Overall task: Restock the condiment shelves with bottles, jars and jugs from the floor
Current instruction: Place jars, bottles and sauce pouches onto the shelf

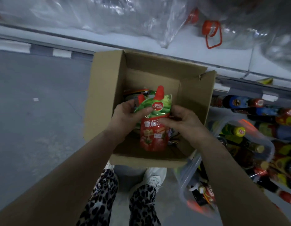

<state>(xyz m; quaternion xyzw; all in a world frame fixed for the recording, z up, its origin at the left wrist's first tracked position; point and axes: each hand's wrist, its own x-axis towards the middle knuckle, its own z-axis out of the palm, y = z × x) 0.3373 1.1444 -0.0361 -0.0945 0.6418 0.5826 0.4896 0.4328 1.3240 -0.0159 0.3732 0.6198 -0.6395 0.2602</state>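
Observation:
A red and green ketchup pouch (155,136) with a red cap is held over an open cardboard box (107,88) on the floor. My left hand (126,115) grips the pouch's upper left side, thumb on its front, and seems to hold a second red-capped pouch (141,99) behind it. My right hand (182,119) pinches the front pouch's right edge at mid-height. More packets lie in the box beneath, mostly hidden.
A clear plastic bin (190,173) of bottles stands right of the box. Dark sauce bottles (255,103) fill the low shelf on the right. A white shelf ledge (141,43) above carries clear jugs with a red cap and handle (211,31). My legs and white shoes are below the box.

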